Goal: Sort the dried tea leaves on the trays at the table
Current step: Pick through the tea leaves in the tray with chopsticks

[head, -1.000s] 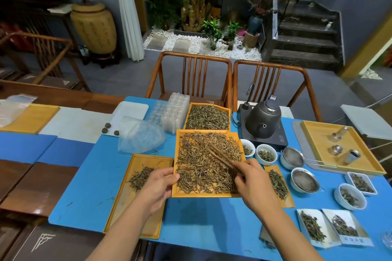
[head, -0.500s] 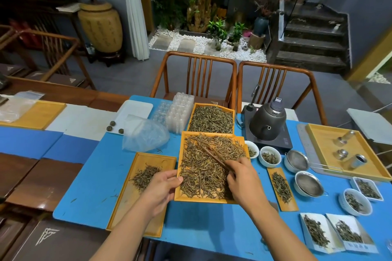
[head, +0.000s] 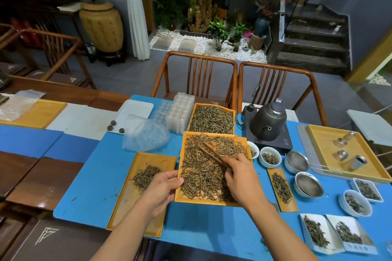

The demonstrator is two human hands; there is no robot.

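A yellow middle tray (head: pixel 209 201) full of dried tea leaves (head: pixel 201 174) lies on the blue mat. My left hand (head: pixel 162 187) grips its left edge, thumb on the rim. Wooden tweezers (head: pixel 211 153) are held in my right hand (head: pixel 240 178), their tips resting in the leaves toward the tray's far left. To the left, a long yellow tray (head: pixel 146 214) carries a small pile of sorted leaves (head: pixel 146 176). Behind the middle tray, a third tray (head: pixel 212 119) is heaped with leaves.
A clear plastic bag (head: pixel 144 132) and plastic blister packs (head: pixel 180 111) lie at the back left. A dark kettle (head: pixel 268 122) on its base, white cups (head: pixel 269 157), metal strainers (head: pixel 308 185), small leaf dishes (head: pixel 356 203) and a yellow tray (head: pixel 318 140) with metal canisters fill the right side.
The view has shifted slightly. My right hand has slid the tweezers a little through the leaves; my left hand stays on the tray's left edge.
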